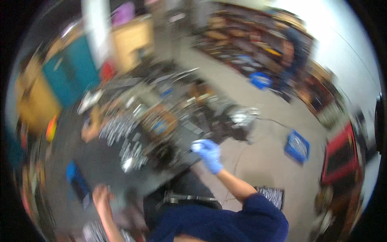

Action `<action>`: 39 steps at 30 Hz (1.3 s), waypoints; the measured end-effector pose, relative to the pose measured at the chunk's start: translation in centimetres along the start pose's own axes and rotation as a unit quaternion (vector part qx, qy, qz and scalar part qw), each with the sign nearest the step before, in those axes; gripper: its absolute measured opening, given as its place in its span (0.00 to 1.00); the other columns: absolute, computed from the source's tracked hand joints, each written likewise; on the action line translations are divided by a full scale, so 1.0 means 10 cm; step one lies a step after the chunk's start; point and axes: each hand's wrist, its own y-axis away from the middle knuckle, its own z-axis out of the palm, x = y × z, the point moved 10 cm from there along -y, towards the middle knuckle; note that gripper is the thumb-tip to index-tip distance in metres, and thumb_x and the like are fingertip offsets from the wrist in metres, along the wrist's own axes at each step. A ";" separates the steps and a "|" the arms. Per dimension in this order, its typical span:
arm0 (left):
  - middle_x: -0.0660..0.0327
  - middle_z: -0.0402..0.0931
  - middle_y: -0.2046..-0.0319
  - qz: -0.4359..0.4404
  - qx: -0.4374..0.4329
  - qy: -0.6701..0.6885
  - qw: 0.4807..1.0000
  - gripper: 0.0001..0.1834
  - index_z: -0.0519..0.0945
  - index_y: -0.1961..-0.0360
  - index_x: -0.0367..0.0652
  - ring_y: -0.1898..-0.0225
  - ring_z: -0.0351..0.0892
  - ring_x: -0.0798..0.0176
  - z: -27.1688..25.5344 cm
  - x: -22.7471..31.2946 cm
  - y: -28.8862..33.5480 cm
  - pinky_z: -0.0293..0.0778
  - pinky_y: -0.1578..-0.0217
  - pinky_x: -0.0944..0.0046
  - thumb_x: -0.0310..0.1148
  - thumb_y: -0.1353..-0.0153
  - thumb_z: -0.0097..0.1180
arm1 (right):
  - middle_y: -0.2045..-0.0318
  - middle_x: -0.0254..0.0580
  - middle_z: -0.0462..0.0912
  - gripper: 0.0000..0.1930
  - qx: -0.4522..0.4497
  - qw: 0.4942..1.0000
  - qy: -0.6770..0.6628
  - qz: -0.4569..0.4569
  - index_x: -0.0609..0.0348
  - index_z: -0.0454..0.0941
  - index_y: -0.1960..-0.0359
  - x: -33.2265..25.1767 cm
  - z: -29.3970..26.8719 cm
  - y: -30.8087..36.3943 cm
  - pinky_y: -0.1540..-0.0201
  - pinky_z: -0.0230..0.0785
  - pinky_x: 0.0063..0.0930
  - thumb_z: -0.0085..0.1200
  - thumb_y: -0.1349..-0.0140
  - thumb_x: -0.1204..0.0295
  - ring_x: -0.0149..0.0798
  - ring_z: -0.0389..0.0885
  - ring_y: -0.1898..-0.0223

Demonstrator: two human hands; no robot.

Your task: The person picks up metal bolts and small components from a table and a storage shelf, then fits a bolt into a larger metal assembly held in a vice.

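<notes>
Two blue bins [297, 146] sit on the floor beside the dark counter [100, 161], where a blue-gloved hand [208, 153] hovers, its fingers too blurry to tell.

Wears a dark navy short-sleeved top. Light blue disposable glove on the right hand [209, 154]. Left hand [101, 194] bare, blurred.

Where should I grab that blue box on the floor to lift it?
Probably by its top rim, one hand on each of two opposite sides, coming down from above. The blue box sits flat on the floor, open side up, and looks full, so only the rim is free. The picture is too blurred to show handles.
</notes>
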 end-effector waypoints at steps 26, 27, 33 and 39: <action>0.49 0.77 0.68 -0.021 0.186 -0.714 0.674 0.18 0.76 0.62 0.35 0.70 0.75 0.50 -2.70 -0.05 1.76 0.71 0.66 0.58 0.38 0.50 0.57 | 0.78 0.34 0.78 0.16 -0.429 0.871 0.103 0.217 0.64 0.81 0.73 0.29 -0.12 0.88 0.69 0.64 0.27 0.60 0.51 0.60 0.29 0.72 0.74; 0.51 0.77 0.70 -0.029 0.168 -0.734 0.658 0.18 0.77 0.63 0.36 0.72 0.75 0.51 -2.52 0.08 1.66 0.71 0.68 0.58 0.40 0.50 0.56 | 0.77 0.36 0.79 0.17 -0.356 0.920 0.116 0.118 0.62 0.82 0.71 -0.04 -0.46 0.66 0.68 0.66 0.25 0.60 0.54 0.59 0.29 0.74 0.73; 0.58 0.79 0.77 0.168 0.160 -0.872 0.431 0.22 0.80 0.66 0.43 0.79 0.77 0.56 -1.64 0.97 0.81 0.70 0.80 0.59 0.51 0.48 0.56 | 0.67 0.37 0.82 0.15 0.037 0.971 0.227 -0.065 0.62 0.79 0.60 -1.28 -2.62 -0.71 0.61 0.68 0.23 0.58 0.49 0.69 0.27 0.77 0.65; 0.55 0.79 0.74 0.181 0.016 -0.776 0.604 0.19 0.79 0.59 0.43 0.75 0.79 0.55 -0.01 1.54 0.09 0.73 0.76 0.59 0.44 0.46 0.57 | 0.68 0.34 0.81 0.17 0.073 0.942 0.327 0.014 0.64 0.78 0.59 -0.50 -3.35 -1.91 0.61 0.68 0.21 0.60 0.49 0.69 0.25 0.75 0.67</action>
